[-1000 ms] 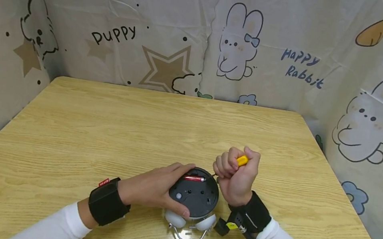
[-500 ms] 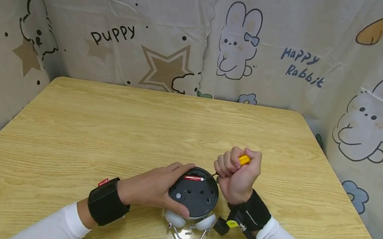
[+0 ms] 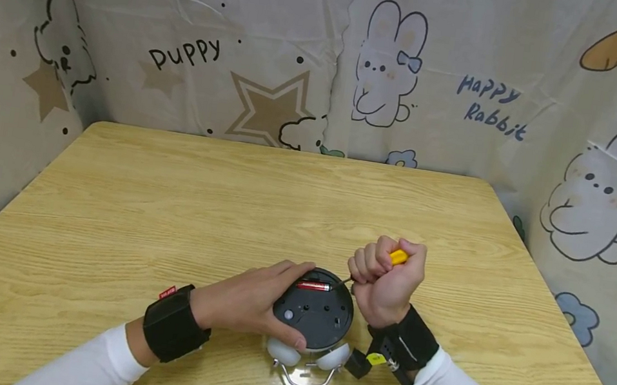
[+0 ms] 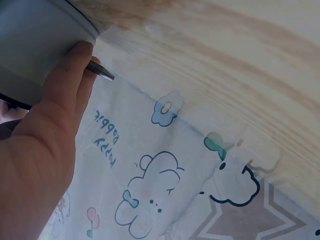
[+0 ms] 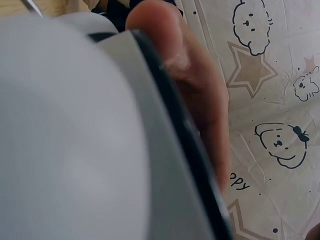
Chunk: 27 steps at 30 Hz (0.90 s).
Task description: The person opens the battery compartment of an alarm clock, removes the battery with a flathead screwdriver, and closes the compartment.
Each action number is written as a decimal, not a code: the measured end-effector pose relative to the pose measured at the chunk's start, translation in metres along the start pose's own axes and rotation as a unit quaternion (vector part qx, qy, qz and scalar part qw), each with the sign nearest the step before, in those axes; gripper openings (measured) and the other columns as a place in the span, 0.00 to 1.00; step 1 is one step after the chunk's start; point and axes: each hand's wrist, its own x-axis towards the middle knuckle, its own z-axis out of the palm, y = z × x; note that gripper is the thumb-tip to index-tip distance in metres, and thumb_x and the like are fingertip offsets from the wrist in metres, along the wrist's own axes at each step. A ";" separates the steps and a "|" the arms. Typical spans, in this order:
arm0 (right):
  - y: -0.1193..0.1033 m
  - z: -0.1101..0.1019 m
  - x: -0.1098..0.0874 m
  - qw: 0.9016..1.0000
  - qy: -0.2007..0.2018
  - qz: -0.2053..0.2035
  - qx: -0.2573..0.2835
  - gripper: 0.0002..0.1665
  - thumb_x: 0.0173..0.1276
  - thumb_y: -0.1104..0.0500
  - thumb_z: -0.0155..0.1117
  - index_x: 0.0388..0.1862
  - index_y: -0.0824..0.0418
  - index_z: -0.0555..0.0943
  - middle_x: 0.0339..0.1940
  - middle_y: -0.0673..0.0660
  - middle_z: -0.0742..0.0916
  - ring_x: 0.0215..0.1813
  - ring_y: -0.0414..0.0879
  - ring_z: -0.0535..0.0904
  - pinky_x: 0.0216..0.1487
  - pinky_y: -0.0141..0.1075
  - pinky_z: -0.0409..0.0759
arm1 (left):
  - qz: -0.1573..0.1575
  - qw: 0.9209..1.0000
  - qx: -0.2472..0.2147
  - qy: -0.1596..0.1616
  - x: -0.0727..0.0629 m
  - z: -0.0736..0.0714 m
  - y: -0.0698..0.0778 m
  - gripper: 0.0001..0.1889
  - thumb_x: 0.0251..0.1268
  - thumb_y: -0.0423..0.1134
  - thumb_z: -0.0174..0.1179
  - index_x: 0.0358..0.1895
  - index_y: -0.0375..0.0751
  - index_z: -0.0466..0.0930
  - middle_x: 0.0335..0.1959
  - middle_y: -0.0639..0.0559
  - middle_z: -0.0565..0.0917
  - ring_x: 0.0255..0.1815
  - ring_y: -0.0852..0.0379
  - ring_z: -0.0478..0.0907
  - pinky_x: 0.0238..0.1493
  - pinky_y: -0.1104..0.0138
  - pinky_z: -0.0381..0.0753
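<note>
A twin-bell alarm clock (image 3: 314, 330) lies with its black back up, its light bells (image 3: 283, 352) and wire handle toward me. My left hand (image 3: 250, 299) grips its left side, thumb near the bells and fingers over the far rim. A red battery (image 3: 312, 286) sits in the open slot in the clock's back. In my right fist (image 3: 384, 280) is a yellow-handled screwdriver (image 3: 398, 257), its thin shaft slanting to the battery's right end. The left wrist view shows my fingers (image 4: 62, 85) along the clock's side by a metal foot (image 4: 101, 70). A bell (image 5: 70, 140) fills much of the right wrist view.
The wooden table (image 3: 226, 195) stretches out beyond the hands. Printed curtains (image 3: 192, 8) hang behind it and at both sides. A small black camera (image 3: 359, 363) hangs from my right wristband, close to the right bell.
My right fist and the screwdriver handle have shifted slightly right, the tip staying at the battery's end. The left hand, clock and battery stay put. The head view has shifted a little.
</note>
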 end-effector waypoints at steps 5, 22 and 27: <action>0.000 0.000 0.000 1.000 0.007 -0.001 0.004 0.25 0.72 0.52 0.22 0.12 0.52 0.51 0.11 0.47 0.53 0.14 0.42 0.44 0.21 0.39 0.38 | 0.001 1.000 0.002 0.000 0.000 0.000 0.000 0.62 0.48 0.69 0.76 0.84 0.50 0.53 0.71 0.51 0.73 0.60 0.57 0.76 0.64 0.58 0.79; 0.000 0.002 -0.001 1.000 0.012 -0.008 -0.001 0.25 0.72 0.52 0.23 0.12 0.52 0.51 0.11 0.48 0.54 0.13 0.42 0.44 0.20 0.39 0.38 | 0.001 1.000 0.005 0.000 -0.001 -0.001 0.002 0.62 0.48 0.68 0.76 0.84 0.49 0.53 0.70 0.50 0.73 0.59 0.57 0.76 0.62 0.59 0.80; -0.001 0.001 -0.001 1.000 0.003 -0.008 0.000 0.25 0.72 0.52 0.23 0.12 0.52 0.51 0.11 0.48 0.53 0.13 0.42 0.44 0.20 0.39 0.38 | -0.007 1.000 -0.002 -0.007 0.000 -0.001 0.002 0.63 0.48 0.68 0.77 0.84 0.49 0.52 0.70 0.50 0.73 0.58 0.56 0.76 0.61 0.60 0.80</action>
